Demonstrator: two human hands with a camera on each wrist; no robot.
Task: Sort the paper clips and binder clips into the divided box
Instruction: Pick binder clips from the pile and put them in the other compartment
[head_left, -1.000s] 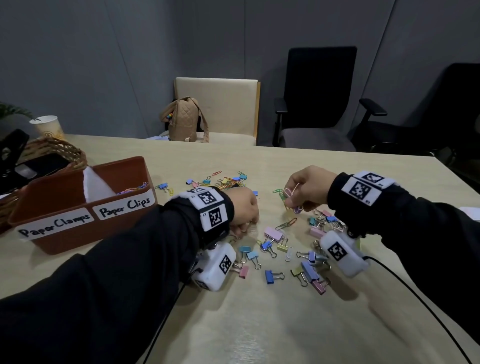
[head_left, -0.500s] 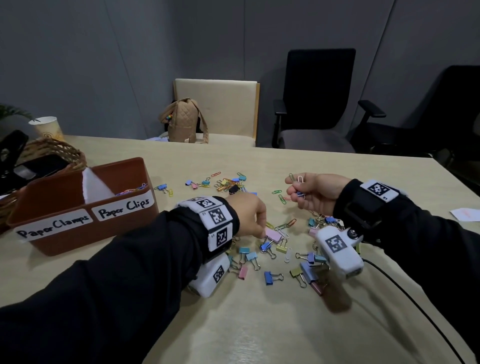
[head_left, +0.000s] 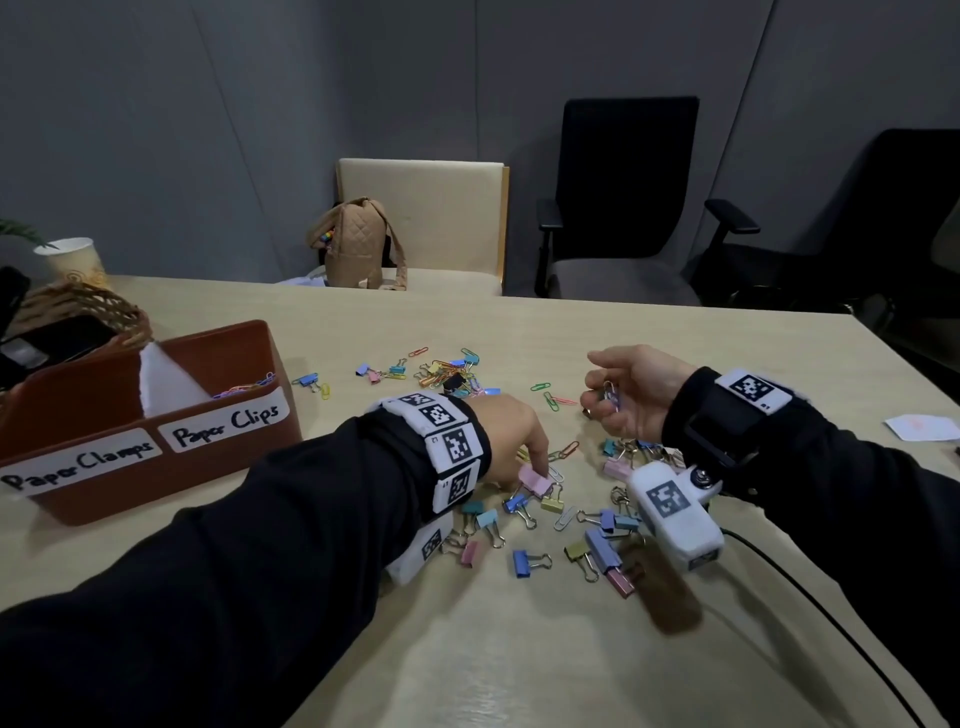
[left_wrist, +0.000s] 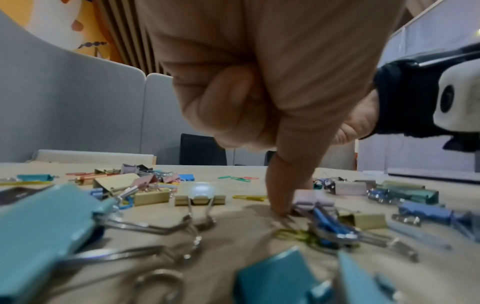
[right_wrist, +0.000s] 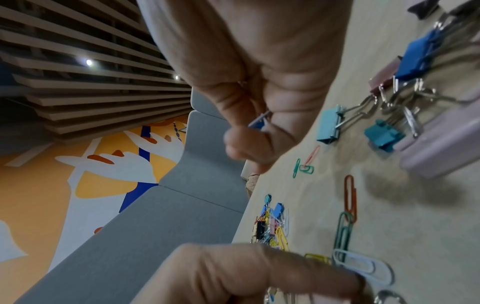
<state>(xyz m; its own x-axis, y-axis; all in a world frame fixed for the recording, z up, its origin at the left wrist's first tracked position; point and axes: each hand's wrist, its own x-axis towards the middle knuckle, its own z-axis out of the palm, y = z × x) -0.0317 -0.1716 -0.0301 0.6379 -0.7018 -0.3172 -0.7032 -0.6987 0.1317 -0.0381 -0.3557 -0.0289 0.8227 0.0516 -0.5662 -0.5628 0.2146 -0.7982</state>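
Note:
Coloured binder clips (head_left: 524, 561) and paper clips (head_left: 449, 371) lie scattered mid-table. The brown divided box (head_left: 156, 491), labelled "Paper Clamps" and "Paper Clips", stands at the left with a few paper clips (head_left: 244, 387) in its right compartment. My left hand (head_left: 537, 462) reaches down into the pile. Its straight finger (left_wrist: 281, 205) presses the table beside a pink binder clip (head_left: 535, 480) (left_wrist: 311, 198), and the other fingers are curled. My right hand (head_left: 631, 395) hovers above the table, palm turned inward, pinching a few paper clips (head_left: 611, 396) (right_wrist: 259, 121).
A wicker basket (head_left: 78, 312) and a paper cup (head_left: 72, 260) sit behind the box. A tan backpack (head_left: 358, 244) rests on a cream chair, with black office chairs (head_left: 623, 197) beyond. A white slip of paper (head_left: 922, 427) lies far right. A black cable (head_left: 831, 623) trails from my right wrist.
My right hand lifted off the table with the paper clips and turned its palm inward. My left hand slid right, onto the spot beside the pink binder clip.

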